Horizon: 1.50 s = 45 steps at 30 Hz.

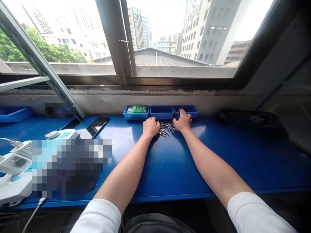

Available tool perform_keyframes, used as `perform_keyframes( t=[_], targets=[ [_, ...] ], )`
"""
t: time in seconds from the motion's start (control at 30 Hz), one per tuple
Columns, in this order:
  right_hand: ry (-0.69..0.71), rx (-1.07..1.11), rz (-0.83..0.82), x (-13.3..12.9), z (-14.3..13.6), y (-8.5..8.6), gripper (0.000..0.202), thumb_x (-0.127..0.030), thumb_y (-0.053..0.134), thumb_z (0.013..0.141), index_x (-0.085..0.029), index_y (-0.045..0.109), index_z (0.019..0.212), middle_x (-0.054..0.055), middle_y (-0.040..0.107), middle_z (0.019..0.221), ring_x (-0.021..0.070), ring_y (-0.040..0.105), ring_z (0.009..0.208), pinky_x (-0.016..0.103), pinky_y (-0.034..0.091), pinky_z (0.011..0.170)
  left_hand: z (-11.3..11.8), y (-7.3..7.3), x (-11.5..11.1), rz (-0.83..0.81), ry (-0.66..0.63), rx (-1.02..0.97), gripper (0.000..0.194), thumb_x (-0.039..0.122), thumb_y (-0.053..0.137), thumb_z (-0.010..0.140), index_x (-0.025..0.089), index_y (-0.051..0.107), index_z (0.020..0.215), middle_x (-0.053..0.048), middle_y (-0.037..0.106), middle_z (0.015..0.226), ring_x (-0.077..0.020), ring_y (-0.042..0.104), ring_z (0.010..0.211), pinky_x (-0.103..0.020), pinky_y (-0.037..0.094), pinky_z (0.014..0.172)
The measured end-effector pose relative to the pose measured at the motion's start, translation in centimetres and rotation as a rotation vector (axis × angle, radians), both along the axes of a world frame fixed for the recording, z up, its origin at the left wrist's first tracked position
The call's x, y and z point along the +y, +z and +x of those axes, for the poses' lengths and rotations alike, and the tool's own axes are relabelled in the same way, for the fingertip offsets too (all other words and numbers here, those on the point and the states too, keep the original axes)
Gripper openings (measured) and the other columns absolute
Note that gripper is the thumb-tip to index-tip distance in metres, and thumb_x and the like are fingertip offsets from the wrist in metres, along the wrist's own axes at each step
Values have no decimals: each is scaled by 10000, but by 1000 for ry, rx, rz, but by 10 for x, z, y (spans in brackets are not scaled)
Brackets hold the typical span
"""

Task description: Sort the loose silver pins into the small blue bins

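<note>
A loose pile of thin metal pins, which look like blind rivets (166, 128), lies on the blue table between my hands. My left hand (151, 126) rests at the pile's left side, its fingers curled down; what they hold, if anything, is hidden. My right hand (183, 121) reaches to the front of the right blue bin (193, 112), thumb and fingers apart, with the fingertips over its rim. Small thin pieces show in that bin near the fingertips. Beside it stand the middle blue bin (162, 115), holding a few dark bits, and the left blue bin (124, 114), holding green plastic packets (137, 109).
A phone (97, 125) lies on the left of the table (170, 171). White power strips (14, 184) with plugs and cables fill the near left, beside a blurred patch. A black case (252, 123) lies at the right. The window wall (104, 100) bounds the back.
</note>
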State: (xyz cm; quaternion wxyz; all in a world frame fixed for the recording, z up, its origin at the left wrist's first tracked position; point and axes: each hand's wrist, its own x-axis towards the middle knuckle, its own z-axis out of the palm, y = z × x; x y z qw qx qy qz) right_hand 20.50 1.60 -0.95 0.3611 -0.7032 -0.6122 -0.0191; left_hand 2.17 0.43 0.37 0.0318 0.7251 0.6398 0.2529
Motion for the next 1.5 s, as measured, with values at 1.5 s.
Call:
perform_keyframes(
  t=[1.5],
  targets=[
    [527, -118, 39, -8, -19, 1, 200, -330, 514, 880, -226, 681, 843, 41, 649, 857, 189, 529, 845, 317, 409, 803, 4, 0, -8, 77, -296, 21, 254, 264, 398, 903, 226, 611, 1037, -53, 643, 1083, -202, 545, 1057, -344, 353, 934]
  ],
)
